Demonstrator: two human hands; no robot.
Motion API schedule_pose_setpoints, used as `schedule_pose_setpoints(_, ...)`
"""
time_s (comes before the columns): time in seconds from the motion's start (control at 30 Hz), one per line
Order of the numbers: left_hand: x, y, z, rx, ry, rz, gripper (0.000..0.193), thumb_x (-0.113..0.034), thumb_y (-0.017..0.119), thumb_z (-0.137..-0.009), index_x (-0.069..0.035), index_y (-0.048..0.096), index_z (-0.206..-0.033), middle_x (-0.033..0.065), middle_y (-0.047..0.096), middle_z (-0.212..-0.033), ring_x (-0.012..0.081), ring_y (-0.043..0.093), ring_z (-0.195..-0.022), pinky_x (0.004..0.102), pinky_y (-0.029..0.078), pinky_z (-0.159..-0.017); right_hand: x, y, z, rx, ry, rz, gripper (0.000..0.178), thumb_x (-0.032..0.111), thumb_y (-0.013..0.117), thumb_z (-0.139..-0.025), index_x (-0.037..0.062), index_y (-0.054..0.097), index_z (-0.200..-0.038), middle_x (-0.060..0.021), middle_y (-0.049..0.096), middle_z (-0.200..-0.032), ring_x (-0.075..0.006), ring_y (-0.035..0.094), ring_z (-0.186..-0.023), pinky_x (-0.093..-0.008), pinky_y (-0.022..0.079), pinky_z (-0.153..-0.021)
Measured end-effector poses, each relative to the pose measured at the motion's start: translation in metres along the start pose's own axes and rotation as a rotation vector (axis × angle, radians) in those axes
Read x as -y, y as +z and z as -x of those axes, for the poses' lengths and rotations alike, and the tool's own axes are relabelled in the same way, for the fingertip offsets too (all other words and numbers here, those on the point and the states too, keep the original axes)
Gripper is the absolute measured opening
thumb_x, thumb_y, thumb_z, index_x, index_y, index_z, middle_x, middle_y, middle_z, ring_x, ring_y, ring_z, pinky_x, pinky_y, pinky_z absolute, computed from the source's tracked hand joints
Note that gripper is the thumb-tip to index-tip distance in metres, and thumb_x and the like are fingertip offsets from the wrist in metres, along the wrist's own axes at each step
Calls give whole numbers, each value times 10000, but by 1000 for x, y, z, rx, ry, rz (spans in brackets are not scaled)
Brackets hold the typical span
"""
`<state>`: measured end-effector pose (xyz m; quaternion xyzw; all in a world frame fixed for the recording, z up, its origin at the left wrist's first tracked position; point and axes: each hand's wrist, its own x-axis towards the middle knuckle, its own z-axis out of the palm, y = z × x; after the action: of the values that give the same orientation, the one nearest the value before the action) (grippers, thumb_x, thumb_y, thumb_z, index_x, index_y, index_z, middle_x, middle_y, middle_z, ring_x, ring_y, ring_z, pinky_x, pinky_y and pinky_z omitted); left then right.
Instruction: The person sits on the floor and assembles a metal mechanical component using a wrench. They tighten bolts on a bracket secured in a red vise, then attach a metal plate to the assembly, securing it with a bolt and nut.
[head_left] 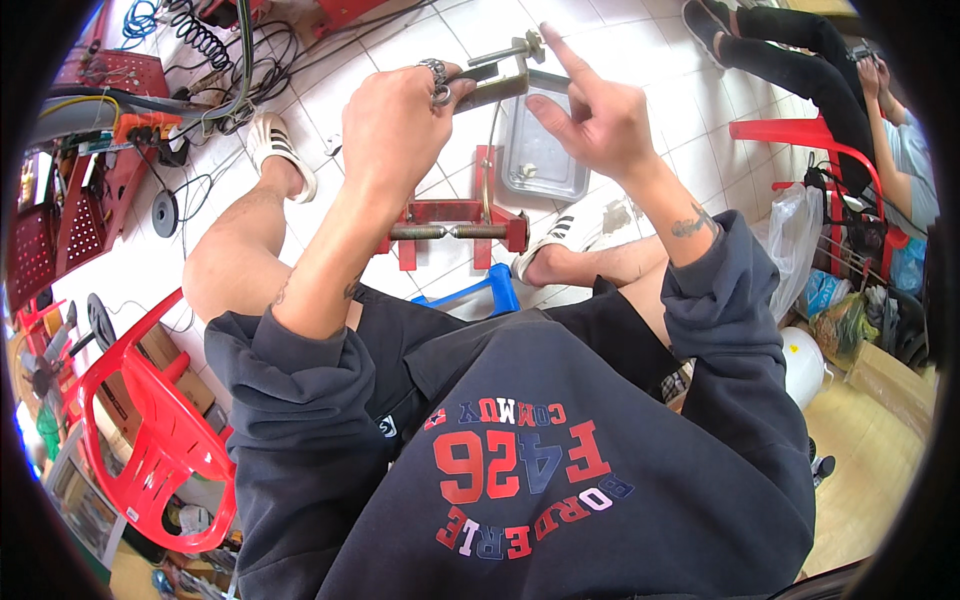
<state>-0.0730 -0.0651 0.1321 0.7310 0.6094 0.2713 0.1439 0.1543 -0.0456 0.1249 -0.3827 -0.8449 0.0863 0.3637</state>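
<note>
My left hand (395, 125) is closed around a metal U-shaped bracket (495, 85) and holds it up over the floor. Dark rings sit on that hand's fingers. A long bolt (500, 55) runs along the bracket, with a round nut-like end (533, 46) at its right. Beside that end is my right hand (605, 120), its index finger stretched upward and its thumb apart from it; the other fingers are curled. Whether the index finger touches the bolt end, I cannot tell. Beneath the hands lies a clear plastic tray (545, 188) with a small light piece in it.
Between my feet stands a red metal stand (455, 212) with threaded rods, with a blue plastic frame (500, 288) nearer me. Cables and a red perforated rack (105, 80) are at left, above a red chair (160, 440). Another person sits at right beside a red chair (790, 130).
</note>
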Motion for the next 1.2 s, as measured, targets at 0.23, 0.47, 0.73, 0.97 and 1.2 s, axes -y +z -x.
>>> schedule_pose_setpoints(0.23, 4, 1, -2, -10, 0, -1, 215, -269, 686, -902, -82, 768, -969, 146, 581, -563, 322, 578, -534, 391, 436, -532, 4, -1, 1, 44, 123, 0, 294, 205, 737, -846, 65, 737, -1104, -33, 433, -458, -145, 426, -381, -287, 365, -416)
schedule_pose_setpoints(0.47, 2, -2, -1, -24, -19, 4, 216, -281, 701, -891, -91, 771, -967, 140, 581, -561, 315, 576, -528, 387, 437, -530, 2, -1, 0, -37, -49, 26, 271, 269, 760, -817, 88, 635, -659, -30, 453, -442, -189, 468, -379, -307, 358, -397)
schedule_pose_setpoints(0.73, 8, 2, -1, -23, -6, 17, 208, -274, 701, -890, -92, 773, -959, 133, 574, -556, 309, 569, -522, 392, 437, -528, -5, 0, 2, -104, 19, -48, 260, 256, 745, -829, 71, 667, -663, -35, 486, -459, -173, 471, -380, -298, 354, -399)
schedule_pose_setpoints(0.97, 3, 3, 2, -12, 7, -9, 207, -269, 703, -887, -85, 770, -954, 140, 575, -560, 315, 563, -521, 392, 435, -523, -14, -1, 2, -71, -82, -37, 227, 261, 729, -840, 71, 686, -724, -24, 466, -445, -141, 461, -372, -287, 345, -397)
schedule_pose_setpoints(1.2, 5, 4, 3, 0, -11, 3, 192, -259, 701, -888, -93, 771, -954, 139, 586, -566, 308, 573, -520, 383, 439, -519, -10, -1, -2, -39, -39, 18, 318, 305, 741, -842, 74, 660, -639, -25, 470, -444, -145, 452, -375, -286, 337, -398)
